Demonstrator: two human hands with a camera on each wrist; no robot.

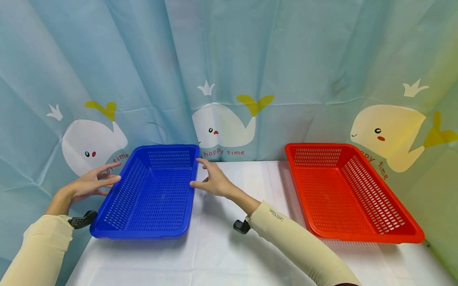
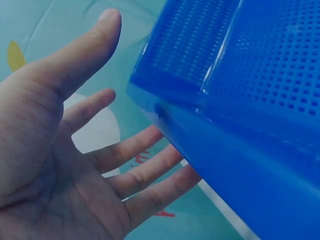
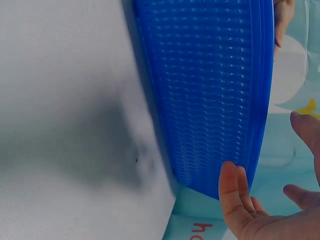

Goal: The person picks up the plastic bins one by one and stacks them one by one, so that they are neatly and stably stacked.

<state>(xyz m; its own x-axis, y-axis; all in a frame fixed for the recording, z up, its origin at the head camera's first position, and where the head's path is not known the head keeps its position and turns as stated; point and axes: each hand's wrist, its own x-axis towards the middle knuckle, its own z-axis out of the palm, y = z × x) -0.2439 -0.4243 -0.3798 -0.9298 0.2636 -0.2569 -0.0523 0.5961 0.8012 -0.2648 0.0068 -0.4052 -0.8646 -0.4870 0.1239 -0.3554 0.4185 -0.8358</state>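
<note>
A blue perforated plastic basket with nothing in it sits at the left of the white table. My left hand is beside its left rim, fingers spread. In the left wrist view, the fingertips of the left hand reach the basket's outer edge, the thumb standing apart; contact is unclear. At the right rim is my right hand, thumb and index finger extended toward the edge. From the right wrist, several fingers of the right hand lie against or close to the basket's outer wall.
A red perforated basket, with nothing inside, stands on the right of the table. Behind both hangs a light blue curtain printed with whales. Each wrist carries a small black device.
</note>
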